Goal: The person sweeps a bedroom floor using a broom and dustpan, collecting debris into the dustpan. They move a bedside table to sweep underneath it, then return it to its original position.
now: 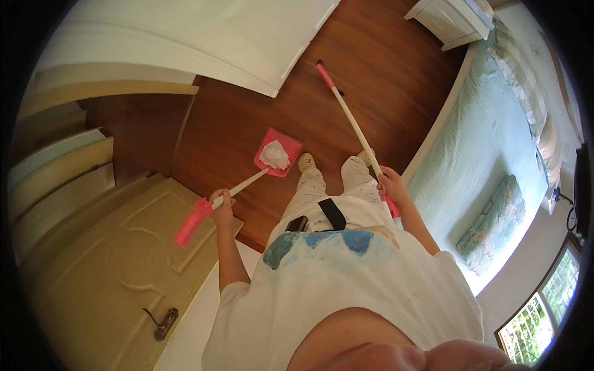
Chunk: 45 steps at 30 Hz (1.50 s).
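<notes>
My left hand (222,207) is closed round the pale handle of a long-handled pink dustpan (295,146), just beyond its pink grip. Crumpled white paper or tissue (274,155) lies in the pan, which is low over or on the wooden floor; which of the two I cannot tell. In my right hand (391,183) is the pale stick of a broom (355,125), near its pink upper end. The broom slants away from me to a pink lower part, with dark bits showing at its far end and beside it. My feet in pale clogs (306,162) stand between the two tools.
A bed (468,153) with a light green cover and a bolster runs along the right. Beyond it stands a white nightstand (448,23). White furniture (185,41) fills the upper left. An open panelled door (116,259) with a dark handle is at lower left, a barred window (533,320) at lower right.
</notes>
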### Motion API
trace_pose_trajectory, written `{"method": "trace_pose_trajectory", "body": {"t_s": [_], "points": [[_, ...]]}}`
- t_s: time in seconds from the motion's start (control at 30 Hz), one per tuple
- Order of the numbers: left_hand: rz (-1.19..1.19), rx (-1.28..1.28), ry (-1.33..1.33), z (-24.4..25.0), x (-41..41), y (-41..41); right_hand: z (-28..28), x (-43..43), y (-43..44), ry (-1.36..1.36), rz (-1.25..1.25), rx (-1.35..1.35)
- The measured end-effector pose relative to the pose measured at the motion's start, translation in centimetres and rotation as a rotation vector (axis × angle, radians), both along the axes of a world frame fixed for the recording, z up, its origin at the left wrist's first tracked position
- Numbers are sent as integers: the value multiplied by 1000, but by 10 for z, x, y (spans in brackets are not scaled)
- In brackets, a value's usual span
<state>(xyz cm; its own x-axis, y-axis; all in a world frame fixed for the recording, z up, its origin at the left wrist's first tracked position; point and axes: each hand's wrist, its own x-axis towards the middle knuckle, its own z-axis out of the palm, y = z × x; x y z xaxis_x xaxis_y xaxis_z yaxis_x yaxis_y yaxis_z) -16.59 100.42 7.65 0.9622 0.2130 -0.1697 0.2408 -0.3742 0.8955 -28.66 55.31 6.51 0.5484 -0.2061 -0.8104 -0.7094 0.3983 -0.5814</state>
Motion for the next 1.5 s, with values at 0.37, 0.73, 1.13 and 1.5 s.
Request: {"method": "trace_pose_trajectory", "body": {"t_s": [0.37,0.73,1.13,1.5], "points": [[-27,13,40,-29,9,60,-81,101,81,217,-387,1279],[-177,22,-25,-23,42,44,-57,14,22,-16,-585,923],[-267,24,92,-28,93,-25,-110,209,8,-35,-657,1102],[-514,235,-161,-62,119,-88,-91,10,-40,-60,-918,1196]]}}
